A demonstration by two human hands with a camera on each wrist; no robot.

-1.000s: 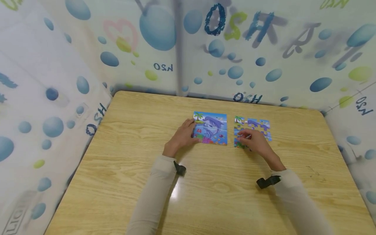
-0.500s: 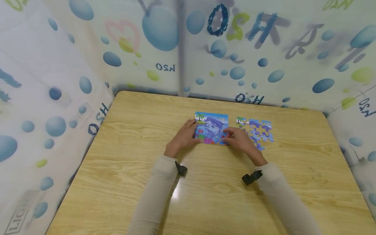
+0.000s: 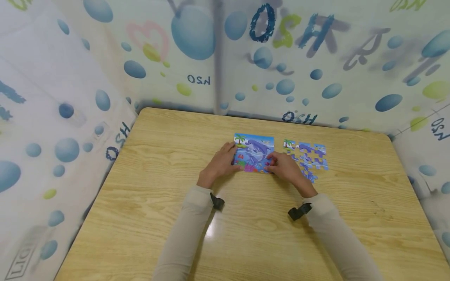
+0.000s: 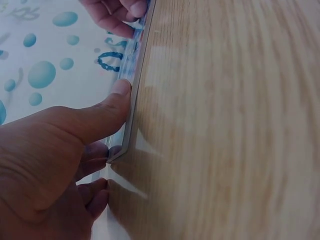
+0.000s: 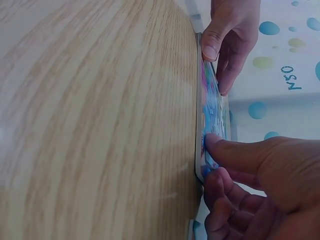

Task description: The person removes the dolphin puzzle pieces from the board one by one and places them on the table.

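A square dolphin puzzle board with a palm tree and sea picture lies flat on the table. My left hand holds its left side; in the left wrist view the thumb is against the near edge and the fingers are around the corner. At the lower right corner, my right hand pinches the board, its thumb on the top face and curled fingers at the edge. Several separated dolphin puzzle pieces lie to the right, partly hidden by the right hand.
The wooden table reaches well in front of both hands. A wall patterned with blue bubbles stands behind its far edge, and another rises at the left. Each wrist wears a small black camera.
My right hand has moved left from the separated pieces to the board's right edge, then stayed there. The left hand keeps its place at the board's left side.
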